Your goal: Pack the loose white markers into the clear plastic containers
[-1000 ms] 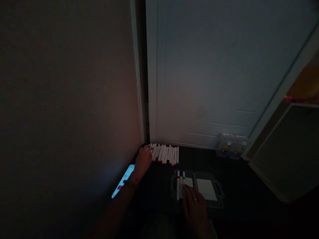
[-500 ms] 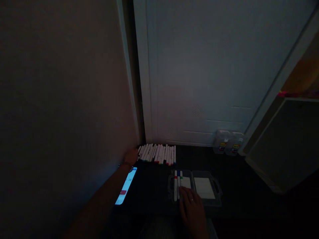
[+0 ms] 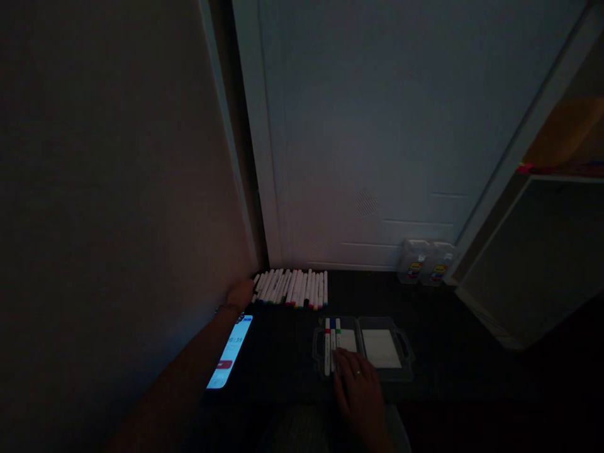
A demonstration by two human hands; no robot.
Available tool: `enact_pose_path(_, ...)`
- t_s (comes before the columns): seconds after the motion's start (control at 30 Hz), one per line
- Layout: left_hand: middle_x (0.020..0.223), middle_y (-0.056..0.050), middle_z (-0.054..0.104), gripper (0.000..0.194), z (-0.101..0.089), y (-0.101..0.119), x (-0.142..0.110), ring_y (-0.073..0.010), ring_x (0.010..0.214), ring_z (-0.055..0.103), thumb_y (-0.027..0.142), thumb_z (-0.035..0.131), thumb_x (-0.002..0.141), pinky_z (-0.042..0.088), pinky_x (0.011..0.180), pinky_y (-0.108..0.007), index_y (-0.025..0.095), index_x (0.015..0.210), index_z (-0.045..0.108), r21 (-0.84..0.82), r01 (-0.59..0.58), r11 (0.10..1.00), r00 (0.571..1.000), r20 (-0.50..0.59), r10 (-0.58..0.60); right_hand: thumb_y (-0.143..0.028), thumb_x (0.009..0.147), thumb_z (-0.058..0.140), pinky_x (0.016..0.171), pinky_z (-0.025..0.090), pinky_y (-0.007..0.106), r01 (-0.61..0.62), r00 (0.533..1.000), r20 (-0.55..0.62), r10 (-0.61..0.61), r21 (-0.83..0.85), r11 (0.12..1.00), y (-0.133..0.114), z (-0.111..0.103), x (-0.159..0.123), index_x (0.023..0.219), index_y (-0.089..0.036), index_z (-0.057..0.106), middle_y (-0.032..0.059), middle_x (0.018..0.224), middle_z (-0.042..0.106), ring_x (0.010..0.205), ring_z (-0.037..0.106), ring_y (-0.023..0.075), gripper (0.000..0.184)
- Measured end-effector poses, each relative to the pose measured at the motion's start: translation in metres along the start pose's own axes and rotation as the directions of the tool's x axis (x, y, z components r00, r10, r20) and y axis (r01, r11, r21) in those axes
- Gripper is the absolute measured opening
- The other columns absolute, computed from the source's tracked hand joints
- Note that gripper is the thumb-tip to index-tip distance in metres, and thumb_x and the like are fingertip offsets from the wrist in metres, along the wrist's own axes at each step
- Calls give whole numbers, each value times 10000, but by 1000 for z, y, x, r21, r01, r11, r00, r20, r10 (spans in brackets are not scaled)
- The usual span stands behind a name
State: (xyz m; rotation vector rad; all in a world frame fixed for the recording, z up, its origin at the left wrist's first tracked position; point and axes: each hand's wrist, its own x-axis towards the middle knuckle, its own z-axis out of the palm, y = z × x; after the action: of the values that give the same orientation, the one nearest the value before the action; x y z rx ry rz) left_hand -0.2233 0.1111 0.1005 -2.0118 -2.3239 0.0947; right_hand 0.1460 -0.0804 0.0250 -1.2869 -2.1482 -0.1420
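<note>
A row of white markers with coloured ends (image 3: 292, 288) lies along the foot of the pale panel. At the row's left end, my left hand (image 3: 241, 292) is closed at the leftmost marker (image 3: 255, 288); its fingertips are hard to make out in the dark. In front of me a clear plastic case (image 3: 406, 372) lies unfolded. Its left half holds a red marker (image 3: 327, 349), a blue marker (image 3: 333, 336) and a green marker (image 3: 338, 333) side by side. My right hand (image 3: 359, 384) rests with fingers outstretched over the case, fingertips at the green marker's lower end.
A lit phone (image 3: 231, 352) with a running timer lies under my left wrist. Two clear cases with labels (image 3: 414, 263) stand against the panel at the back right. A wall (image 3: 141, 189) rises close on the left. The room is dim.
The view has shifted slightly, so everything sits a little further left and up. My left hand stays at the row's left end, my right hand over the case. The phone's timer has advanced.
</note>
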Motion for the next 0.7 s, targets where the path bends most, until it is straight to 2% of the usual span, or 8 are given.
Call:
enact_pose_path(0.27,1057,-188,684,259,-6,-4,0,-275,994,646,187,522,815,484,835,-316,91,1001,674,25,-8,1000,1000,-10,8,-235,906,474,978,430,413,-23,1000,16,23,-1,1000,1,3,-1,1342,-283,451,10,1307,564,1167,518,226,440)
enact_pose_path(0.7,1070,-200,664,284,3,-12,1,-272,1008,628,175,433,856,459,881,-339,64,1008,645,-96,-37,995,996,-79,30,-217,916,453,987,420,414,-27,999,27,27,-7,1000,-2,-3,1,1345,-270,453,31,1298,566,1165,511,219,432)
